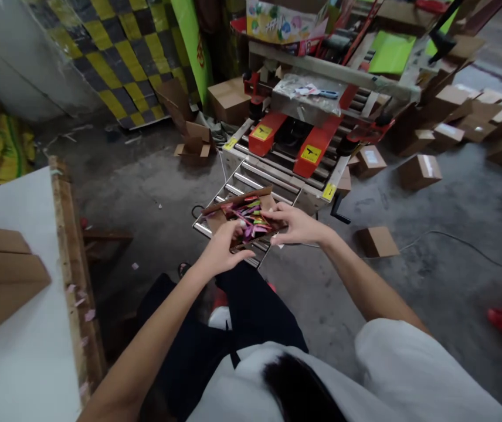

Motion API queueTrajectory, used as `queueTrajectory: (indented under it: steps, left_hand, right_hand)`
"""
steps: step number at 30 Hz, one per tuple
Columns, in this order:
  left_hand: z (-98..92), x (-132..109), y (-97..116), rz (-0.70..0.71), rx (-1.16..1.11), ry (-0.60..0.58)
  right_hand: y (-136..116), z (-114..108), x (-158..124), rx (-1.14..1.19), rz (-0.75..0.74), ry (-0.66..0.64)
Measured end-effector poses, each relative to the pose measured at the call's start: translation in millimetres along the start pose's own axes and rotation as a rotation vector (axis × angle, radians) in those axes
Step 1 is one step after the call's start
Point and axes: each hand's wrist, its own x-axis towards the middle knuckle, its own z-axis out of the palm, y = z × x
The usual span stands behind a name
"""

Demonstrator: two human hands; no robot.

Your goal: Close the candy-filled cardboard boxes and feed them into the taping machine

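Note:
An open cardboard box (216, 220) rests on the roller conveyor in front of me, its flaps up. Inside lies a heap of small, shiny, brightly coloured pieces (251, 230), pink, purple, green and red; their exact kind is too small to tell. My left hand (226, 247) is at the box's near left side, fingertips bent in over the pieces and thumb stretched away. Over the right end is my right hand (295, 224), fingers reaching inward and thumb apart. Neither hand visibly holds anything, though the left fingertips are partly hidden.
Beyond the roller conveyor (244, 170) stands a red-armed carton-sealing machine (316, 146). A crank handle (341, 211) juts from its right side. Several closed cartons (419, 172) lie on the floor at right. To my left is a white-topped table (22, 351) with cardboard on it.

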Motion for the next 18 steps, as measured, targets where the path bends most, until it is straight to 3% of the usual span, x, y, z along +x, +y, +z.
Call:
queueTrajectory:
  steps: [3, 6, 10, 14, 16, 18]
  left_hand:
    - [7.3, 15, 1, -0.092, -0.197, -0.119]
    - [8.7, 26, -12, -0.224, -0.313, -0.092]
    - [21.6, 26, -24, -0.243, -0.110, 0.259]
    - [33.7, 16, -26, -0.229, 0.237, 0.664]
    - [33.3, 16, -32, -0.260, 0.189, 0.716]
    - [29.9, 21, -41, -0.243, 0.031, 0.624]
  right_hand:
    - [6, 3, 15, -0.136, -0.044, -0.092]
    - [11, 3, 35, -0.228, 0.021, -0.114]
    - [11, 5, 56, -0.250, 0.254, -0.071]
    - [4, 21, 46, -0.228, 0.304, 0.208]
    - [-2, 36, 35, -0.305, 0.267, 0.378]
    - [-9, 50, 26, -0.441, 0.177, 0.445]
